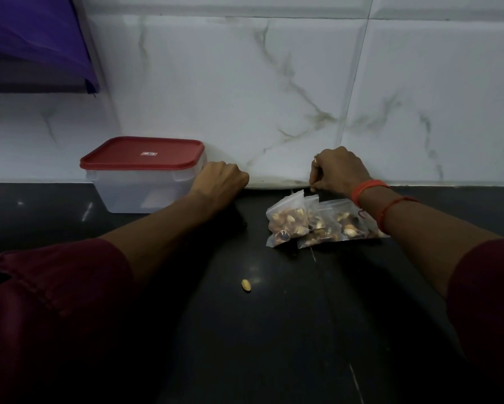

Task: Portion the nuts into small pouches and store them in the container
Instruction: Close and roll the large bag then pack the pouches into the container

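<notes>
Filled pouches (317,221) lie overlapped on the bench (274,330), at 3 o'clock of the closed container (139,193). Right hand (336,170) curls down over their top edges; left hand (220,179) sits curled against the container's 3 o'clock wall. Best judged: steady the box, lift the red lid (142,153) first, then carry the pouches by their sealed strips. Fingertips of both hands are hidden, so neither grip can be told; the right wrist covers part of the pile, so the pouch count is unsure; dim light; one loose nut (246,285) lies at 6 o'clock.
</notes>
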